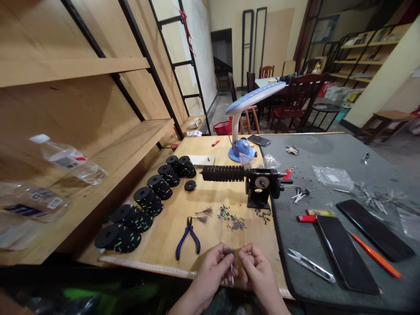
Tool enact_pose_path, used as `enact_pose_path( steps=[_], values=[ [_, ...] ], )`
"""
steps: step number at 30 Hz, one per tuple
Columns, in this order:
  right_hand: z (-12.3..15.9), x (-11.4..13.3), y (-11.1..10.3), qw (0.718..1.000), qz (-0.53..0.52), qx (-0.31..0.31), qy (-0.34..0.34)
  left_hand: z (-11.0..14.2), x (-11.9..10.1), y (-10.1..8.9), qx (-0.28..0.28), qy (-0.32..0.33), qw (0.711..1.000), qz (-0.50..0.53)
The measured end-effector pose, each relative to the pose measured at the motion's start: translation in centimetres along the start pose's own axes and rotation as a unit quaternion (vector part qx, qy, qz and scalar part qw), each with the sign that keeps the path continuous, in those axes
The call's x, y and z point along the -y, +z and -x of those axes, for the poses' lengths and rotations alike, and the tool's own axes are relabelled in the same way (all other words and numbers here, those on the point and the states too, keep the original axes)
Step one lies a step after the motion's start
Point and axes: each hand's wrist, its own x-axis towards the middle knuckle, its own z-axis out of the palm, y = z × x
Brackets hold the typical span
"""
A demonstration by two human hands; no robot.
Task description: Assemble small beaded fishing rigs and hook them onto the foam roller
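At the front edge of the wooden table, my left hand [211,267] is closed on a thin silvery piece with a dark end [232,274], whose exact kind I cannot make out. Close beside it, my right hand [257,264] pinches with thumb and forefinger; whatever is between them is too small to name. Beyond the hands lie a pile of small coloured beads [225,212] and a heap of tiny grey metal pieces [238,224]. Blue-handled pliers [188,238] rest open to the left. Two small brush-like bundles [204,214] lie above the pliers.
Black spools [147,199] with green flecks line the table's left side. A hand-cranked winder [260,186] carries a row of black discs [223,173], with a blue lamp [242,148] behind. On the grey mat are thread snips [311,265], phones [346,253] and an orange-handled tool [376,255].
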Motion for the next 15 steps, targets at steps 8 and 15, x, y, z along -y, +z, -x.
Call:
enact_pose_path(
  steps=[8,15],
  values=[
    [-0.1,-0.7,-0.3,1.0,-0.016,-0.003,0.013,0.2,-0.1,0.2,0.006,0.059,0.994,-0.096],
    [-0.1,-0.8,-0.2,1.0,-0.016,-0.018,0.01,0.3,0.3,0.7,-0.008,0.083,0.989,-0.123]
  ],
)
